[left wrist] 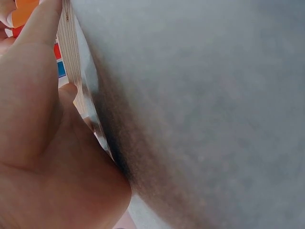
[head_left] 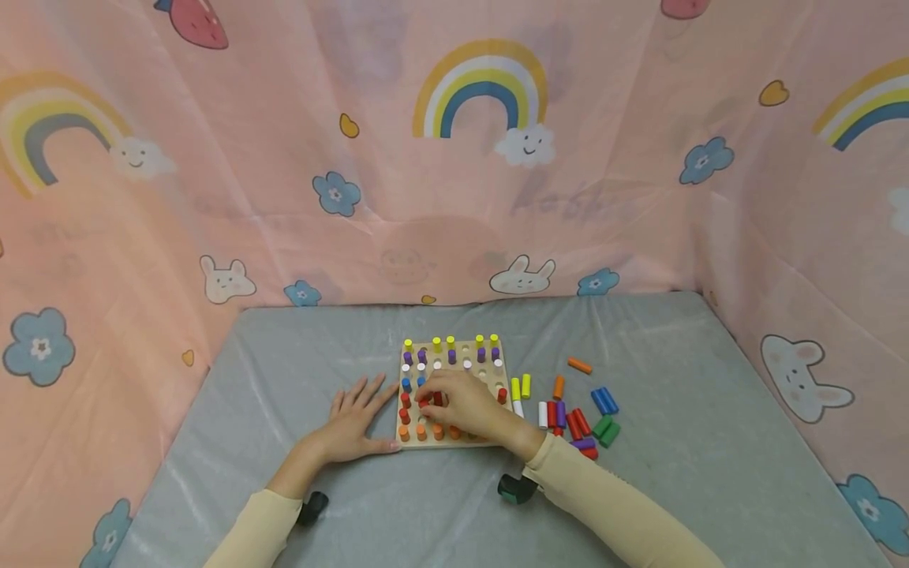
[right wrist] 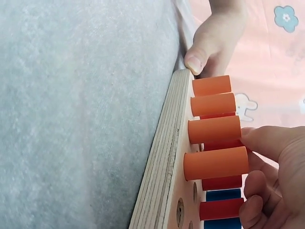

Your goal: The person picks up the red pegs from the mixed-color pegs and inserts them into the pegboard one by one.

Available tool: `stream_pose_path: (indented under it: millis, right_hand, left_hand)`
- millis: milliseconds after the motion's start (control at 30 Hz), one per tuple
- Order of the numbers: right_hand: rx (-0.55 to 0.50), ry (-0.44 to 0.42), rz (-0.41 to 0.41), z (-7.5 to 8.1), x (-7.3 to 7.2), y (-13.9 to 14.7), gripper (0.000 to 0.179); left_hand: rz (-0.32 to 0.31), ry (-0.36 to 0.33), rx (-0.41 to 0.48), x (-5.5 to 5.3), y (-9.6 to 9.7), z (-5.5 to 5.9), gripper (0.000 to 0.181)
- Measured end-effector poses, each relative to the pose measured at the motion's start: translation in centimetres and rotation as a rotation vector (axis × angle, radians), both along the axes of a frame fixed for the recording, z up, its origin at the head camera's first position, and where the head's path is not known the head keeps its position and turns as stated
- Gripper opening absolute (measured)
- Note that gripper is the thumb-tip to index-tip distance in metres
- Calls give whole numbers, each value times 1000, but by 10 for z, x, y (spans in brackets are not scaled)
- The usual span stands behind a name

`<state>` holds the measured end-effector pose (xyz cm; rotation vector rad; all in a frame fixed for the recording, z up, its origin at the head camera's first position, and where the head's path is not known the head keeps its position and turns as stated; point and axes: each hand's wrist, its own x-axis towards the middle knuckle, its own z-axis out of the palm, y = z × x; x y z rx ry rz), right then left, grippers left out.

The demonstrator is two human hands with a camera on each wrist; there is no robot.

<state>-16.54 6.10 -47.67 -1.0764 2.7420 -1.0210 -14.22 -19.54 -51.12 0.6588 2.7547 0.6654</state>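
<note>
R hand (head_left: 465, 402) nearly closed in a pinch, appears to have a red peg (head_left: 424, 402) btwn thumb + finger, over L part of pegboard (head_left: 433, 446), just beyond the orange pegs (head_left: 438, 431) along its near edge. Peg sits at the fingertips, L of the palm; long axis approx upright, in line w/ the holes; fully seated or not, can't tell. R hand is nearer; L hand (head_left: 351, 426) spread, nothing gripped, beside pegboard's L edge, thumb at near-L corner. Loose blue pegs (head_left: 605, 401) toward desk (head_left: 319, 339) R edge.
</note>
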Motion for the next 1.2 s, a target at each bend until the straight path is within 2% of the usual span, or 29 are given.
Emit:
stream_pose_path:
  millis: [233, 533, 967, 1200]
  right_hand:
    - [11, -1, -13, 1, 3, -2, 20]
    - [10, -32, -17, 0, 5, -3, 18]
    - [-23, 0, -11, -2, 8, -6, 18]
    - [-15, -6, -24, -3, 8, -6, 17]
  left_hand:
    - [10, -31, -55, 1, 3, 8, 98]
    - [9, -8, -11, 2, 2, 6, 100]
    - [6, 11, 13, 1, 0, -1, 97]
    - [2, -9, 17, 1, 1, 4, 97]
